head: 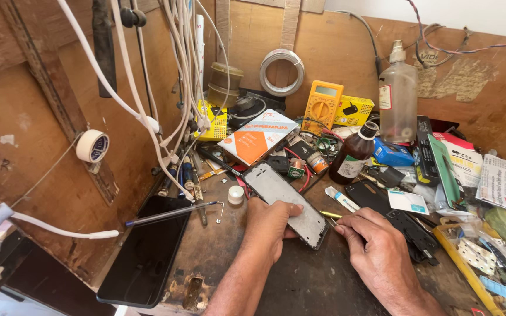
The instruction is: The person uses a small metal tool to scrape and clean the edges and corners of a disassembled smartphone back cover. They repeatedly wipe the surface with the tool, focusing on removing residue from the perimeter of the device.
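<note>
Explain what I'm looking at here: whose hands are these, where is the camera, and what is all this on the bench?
This single picture comes from a camera on a person's head, looking down at their own bare hands. The left hand presses on a grey phone frame lying flat on the dark workbench. The right hand pinches a thin yellow-handled tool at the frame's edge. Around them lie a black phone screen, a yellow multimeter, a brown bottle, a clear plastic bottle, a roll of tape, small boxes and hanging white cables.
</note>
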